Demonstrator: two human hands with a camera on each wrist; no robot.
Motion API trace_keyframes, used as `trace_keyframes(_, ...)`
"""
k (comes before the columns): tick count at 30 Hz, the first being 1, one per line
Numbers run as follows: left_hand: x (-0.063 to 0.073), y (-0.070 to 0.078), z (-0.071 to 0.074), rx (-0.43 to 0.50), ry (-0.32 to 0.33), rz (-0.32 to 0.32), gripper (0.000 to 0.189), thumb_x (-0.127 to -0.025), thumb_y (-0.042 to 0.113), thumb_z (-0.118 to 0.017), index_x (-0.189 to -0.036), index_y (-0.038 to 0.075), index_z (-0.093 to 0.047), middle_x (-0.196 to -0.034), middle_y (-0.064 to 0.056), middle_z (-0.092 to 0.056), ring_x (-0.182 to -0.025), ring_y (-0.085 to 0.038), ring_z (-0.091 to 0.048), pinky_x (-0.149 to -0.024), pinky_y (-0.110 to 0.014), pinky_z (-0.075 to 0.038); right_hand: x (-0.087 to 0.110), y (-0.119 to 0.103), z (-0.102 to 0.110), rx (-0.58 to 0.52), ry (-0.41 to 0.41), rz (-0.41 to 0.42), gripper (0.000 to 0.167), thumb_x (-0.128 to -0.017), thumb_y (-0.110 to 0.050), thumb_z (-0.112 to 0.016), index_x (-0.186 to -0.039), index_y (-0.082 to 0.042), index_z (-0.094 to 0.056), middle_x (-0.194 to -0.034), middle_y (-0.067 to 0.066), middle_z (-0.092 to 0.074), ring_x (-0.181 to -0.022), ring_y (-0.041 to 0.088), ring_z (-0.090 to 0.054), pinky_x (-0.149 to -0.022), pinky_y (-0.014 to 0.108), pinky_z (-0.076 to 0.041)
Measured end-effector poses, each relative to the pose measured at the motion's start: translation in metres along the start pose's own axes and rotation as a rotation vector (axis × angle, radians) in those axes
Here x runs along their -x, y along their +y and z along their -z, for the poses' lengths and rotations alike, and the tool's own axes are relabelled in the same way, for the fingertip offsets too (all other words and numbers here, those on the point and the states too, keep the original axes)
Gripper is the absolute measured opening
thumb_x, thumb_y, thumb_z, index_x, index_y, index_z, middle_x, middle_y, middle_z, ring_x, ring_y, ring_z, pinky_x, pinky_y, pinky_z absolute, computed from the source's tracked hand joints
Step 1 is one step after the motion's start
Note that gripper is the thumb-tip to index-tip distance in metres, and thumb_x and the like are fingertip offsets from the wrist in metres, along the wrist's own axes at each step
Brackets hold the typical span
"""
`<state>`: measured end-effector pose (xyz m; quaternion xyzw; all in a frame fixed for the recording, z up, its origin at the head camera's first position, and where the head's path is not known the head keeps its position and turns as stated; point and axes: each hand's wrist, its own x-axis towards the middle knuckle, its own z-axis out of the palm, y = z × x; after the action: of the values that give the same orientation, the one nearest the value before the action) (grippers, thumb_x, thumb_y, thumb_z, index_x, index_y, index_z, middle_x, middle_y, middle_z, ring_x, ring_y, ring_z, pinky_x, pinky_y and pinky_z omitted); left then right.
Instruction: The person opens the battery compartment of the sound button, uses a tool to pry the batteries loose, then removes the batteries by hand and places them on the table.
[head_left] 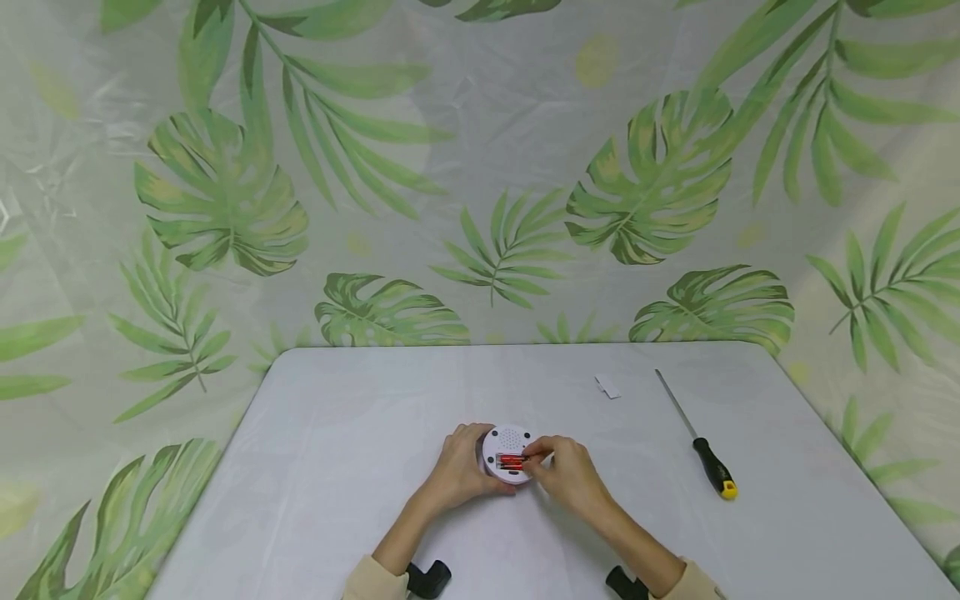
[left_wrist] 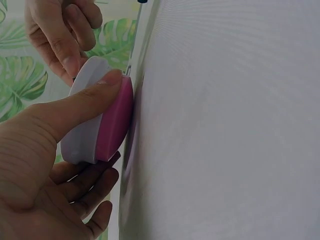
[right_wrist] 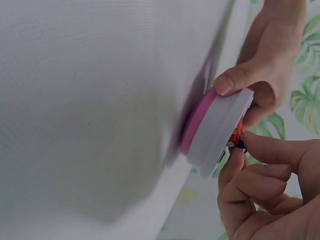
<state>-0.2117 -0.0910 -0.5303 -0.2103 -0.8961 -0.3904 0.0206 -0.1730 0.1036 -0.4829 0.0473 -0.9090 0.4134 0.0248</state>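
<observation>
A round white device (head_left: 510,438) with a pink underside lies pink side down on the table, its speaker holes and open battery compartment facing up. Red batteries (head_left: 510,462) show in the compartment. My left hand (head_left: 457,468) grips the device from the left, thumb (left_wrist: 90,102) along the near side and fingers around the far side. From the right, my right hand (head_left: 572,475) pinches the end of a red battery (right_wrist: 235,134) between thumb and index finger at the compartment. Those fingertips partly hide the battery.
A screwdriver (head_left: 712,467) with a black and yellow handle lies to the right on the white table (head_left: 345,425). Farther back is a small flat white piece (head_left: 608,387). A leaf-patterned cloth (head_left: 510,150) hangs behind the table's far edge.
</observation>
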Motion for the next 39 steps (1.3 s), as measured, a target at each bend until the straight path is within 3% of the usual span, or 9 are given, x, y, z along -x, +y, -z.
trace_keyframes(5, -0.001, 0.000, -0.001, -0.001, -0.002, -0.005, 0.090, -0.057, 0.035, -0.102, -0.132, 0.003, -0.062, -0.123, -0.007, -0.070, -0.113, -0.021, -0.057, -0.098, -0.039, -0.043, 0.002, 0.001, 0.003, 0.051, 0.014, 0.014, 0.007, -0.084, -0.005, -0.081, -0.088, -0.010, -0.079, -0.082, -0.002, -0.070, -0.059, 0.007, -0.046, -0.052, 0.022, -0.036)
trace_keyframes(12, -0.001, 0.000, -0.002, -0.004, 0.001, 0.002, 0.091, -0.056, 0.034, -0.102, -0.131, 0.003, -0.063, -0.122, -0.007, -0.069, -0.112, -0.022, -0.057, -0.097, -0.039, -0.044, -0.004, 0.015, 0.021, 0.096, 0.113, 0.054, 0.012, -0.085, -0.013, -0.084, -0.096, -0.017, -0.082, -0.079, -0.002, -0.057, -0.067, 0.009, -0.044, -0.057, 0.022, -0.035)
trace_keyframes(16, 0.000, 0.001, -0.002, 0.001, 0.001, 0.012, 0.091, -0.055, 0.033, -0.102, -0.131, 0.003, -0.062, -0.121, -0.007, -0.069, -0.113, -0.022, -0.057, -0.098, -0.039, -0.043, -0.017, 0.033, 0.049, 0.109, 0.203, 0.076, 0.014, -0.087, -0.015, -0.083, -0.101, -0.016, -0.083, -0.073, 0.000, -0.051, -0.064, 0.010, -0.040, -0.056, 0.024, -0.031)
trace_keyframes(21, -0.001, 0.000, -0.001, 0.015, 0.000, 0.017, 0.090, -0.055, 0.032, -0.102, -0.131, 0.003, -0.062, -0.121, -0.007, -0.068, -0.113, -0.023, -0.057, -0.098, -0.039, -0.043, -0.047, 0.071, 0.106, 0.089, 0.367, 0.070, 0.017, -0.090, -0.016, -0.081, -0.104, -0.007, -0.082, -0.061, 0.000, -0.045, -0.051, 0.005, -0.029, -0.047, 0.023, -0.024)
trace_keyframes(26, 0.000, -0.001, -0.001, 0.031, -0.004, 0.023, 0.091, -0.056, 0.032, -0.102, -0.131, 0.002, -0.062, -0.121, -0.008, -0.068, -0.114, -0.023, -0.057, -0.098, -0.040, -0.042, -0.074, 0.122, 0.170, 0.109, 0.451, -0.136, 0.029, -0.096, -0.026, -0.074, -0.112, -0.002, -0.079, -0.054, -0.007, -0.050, -0.043, 0.007, -0.034, -0.040, 0.027, -0.027)
trace_keyframes(30, 0.001, -0.002, -0.002, 0.038, -0.007, 0.027, 0.091, -0.056, 0.032, -0.102, -0.132, 0.001, -0.062, -0.122, -0.009, -0.068, -0.115, -0.023, -0.057, -0.099, -0.040, -0.042, -0.090, 0.165, 0.207, 0.149, 0.485, -0.329, 0.036, -0.097, -0.033, -0.071, -0.115, -0.003, -0.078, -0.059, -0.005, -0.064, -0.046, 0.013, -0.045, -0.043, 0.032, -0.034)
trace_keyframes(35, 0.001, -0.003, -0.003, 0.032, -0.001, 0.021, 0.093, -0.055, 0.033, -0.102, -0.132, 0.001, -0.062, -0.122, -0.009, -0.069, -0.113, -0.023, -0.057, -0.099, -0.040, -0.043, -0.094, 0.207, 0.223, 0.176, 0.439, -0.475, 0.038, -0.096, -0.035, -0.068, -0.116, -0.004, -0.077, -0.086, 0.020, -0.076, -0.059, 0.019, -0.055, -0.051, 0.035, -0.040)
trace_keyframes(39, 0.000, -0.002, -0.002, 0.039, -0.006, 0.022, 0.093, -0.055, 0.033, -0.102, -0.133, 0.001, -0.062, -0.122, -0.008, -0.068, -0.113, -0.022, -0.057, -0.099, -0.040, -0.042, -0.089, 0.227, 0.219, 0.201, 0.403, -0.526, 0.034, -0.094, -0.032, -0.068, -0.112, -0.004, -0.078, -0.108, 0.026, -0.075, -0.071, 0.029, -0.063, -0.054, 0.035, -0.042)
